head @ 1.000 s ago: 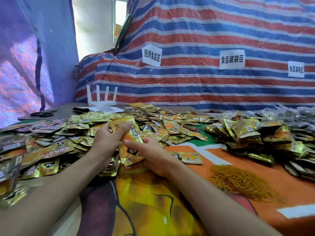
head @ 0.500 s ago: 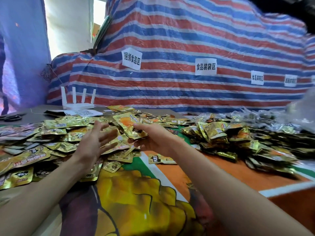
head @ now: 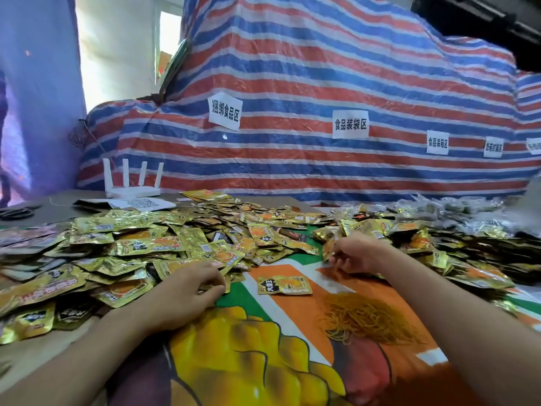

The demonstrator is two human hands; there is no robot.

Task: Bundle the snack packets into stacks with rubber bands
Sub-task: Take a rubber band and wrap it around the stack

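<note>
A wide heap of loose gold snack packets (head: 140,247) covers the left and middle of the table. My left hand (head: 187,291) lies knuckles up at its near edge, fingers curled onto a packet there. My right hand (head: 358,253) reaches to the left edge of a second heap of gold packets (head: 456,256) on the right, and its fingers hold a small stack of packets (head: 329,248). One packet (head: 284,285) lies alone between my hands. A tangle of yellow rubber bands (head: 369,317) sits just in front of my right forearm.
A colourful printed cloth (head: 251,347) covers the table's near part. At the back left stand a white router (head: 131,186), a printed sheet (head: 143,204) and scissors (head: 14,213). A striped tarpaulin wall (head: 292,83) with paper labels closes off the far side.
My right hand carried the packet stack from the middle over to the right heap. My left hand let go of it and dropped onto the edge of the loose heap.
</note>
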